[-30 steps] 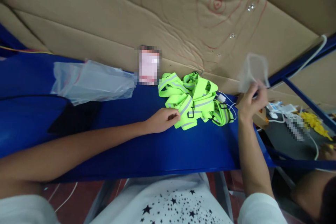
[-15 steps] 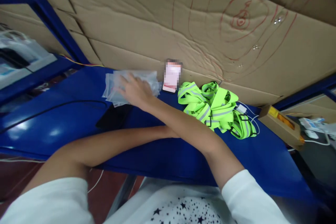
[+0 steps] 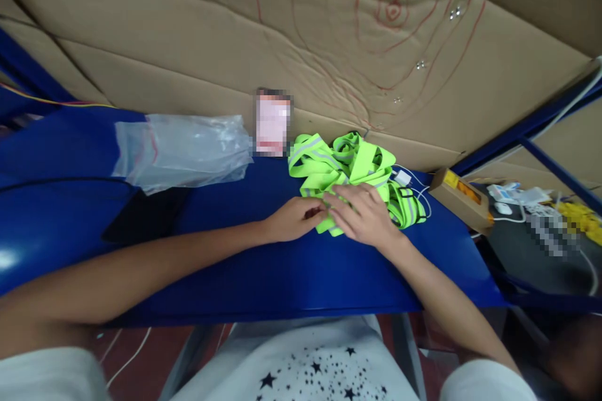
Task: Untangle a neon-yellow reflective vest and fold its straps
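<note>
Now the straps [image 3: 350, 172] lie in a green heap mid-table [image 3: 282, 269], and the right hand [image 3: 364, 216] no longer reaches across to the bags [image 3: 183, 150] at nine o'clock. It rests flat and open on the heap's near edge. The left hand [image 3: 294, 219], at the heap's eight o'clock, keeps its fingers curled shut on a strap end, so both hands meet on the straps; a box [image 3: 461, 199] sits at three o'clock.
</note>
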Tool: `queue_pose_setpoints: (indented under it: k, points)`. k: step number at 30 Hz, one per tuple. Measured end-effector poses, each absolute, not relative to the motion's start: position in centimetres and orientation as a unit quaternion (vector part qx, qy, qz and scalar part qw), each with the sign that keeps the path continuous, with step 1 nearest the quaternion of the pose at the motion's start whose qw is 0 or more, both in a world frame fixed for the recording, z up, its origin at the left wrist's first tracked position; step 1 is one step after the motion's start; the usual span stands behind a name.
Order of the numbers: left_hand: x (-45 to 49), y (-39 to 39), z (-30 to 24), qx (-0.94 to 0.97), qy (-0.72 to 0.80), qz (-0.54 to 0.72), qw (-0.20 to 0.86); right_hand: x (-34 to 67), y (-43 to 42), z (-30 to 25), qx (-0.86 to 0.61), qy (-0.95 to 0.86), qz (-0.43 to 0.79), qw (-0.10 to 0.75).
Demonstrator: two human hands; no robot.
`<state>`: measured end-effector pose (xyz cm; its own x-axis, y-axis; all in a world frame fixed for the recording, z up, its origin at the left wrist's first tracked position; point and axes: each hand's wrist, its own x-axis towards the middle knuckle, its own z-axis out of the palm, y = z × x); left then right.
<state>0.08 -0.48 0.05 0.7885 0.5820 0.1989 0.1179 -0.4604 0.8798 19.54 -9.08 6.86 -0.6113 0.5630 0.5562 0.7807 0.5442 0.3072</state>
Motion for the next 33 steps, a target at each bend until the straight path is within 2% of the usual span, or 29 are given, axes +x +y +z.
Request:
queue_pose_setpoints:
  k: [6, 12, 15, 24, 29, 33]
  points:
    - [0.1, -0.4, 0.8, 0.829, 0.222, 0.214, 0.467, 29.9, -10.4, 4.5, -0.608, -0.693, -0.277, 0.271]
    - [0.1, -0.7, 0.9, 0.838, 0.216, 0.214, 0.454, 27.9, -10.6, 3.7, -0.562, -0.736, -0.251, 0.282]
    - [0.1, -0.7, 1.0, 0.840, 0.215, 0.216, 0.449, 25.6, -11.0, 3.4, -0.533, -0.766, -0.251, 0.257]
    - [0.2, -0.7, 0.7, 0.846, 0.190, 0.238, 0.437, 25.7, -10.2, 2.5, -0.646, -0.718, -0.179, 0.187]
    - [0.0, -0.7, 0.5, 0.847, 0.178, 0.249, 0.434, 26.8, -10.2, 2.7, -0.693, -0.679, -0.137, 0.202]
    - [-0.6, -1.4, 0.6, 0.846, 0.144, 0.352, 0.373, 28.2, -10.2, 3.1, -0.702, -0.645, -0.151, 0.261]
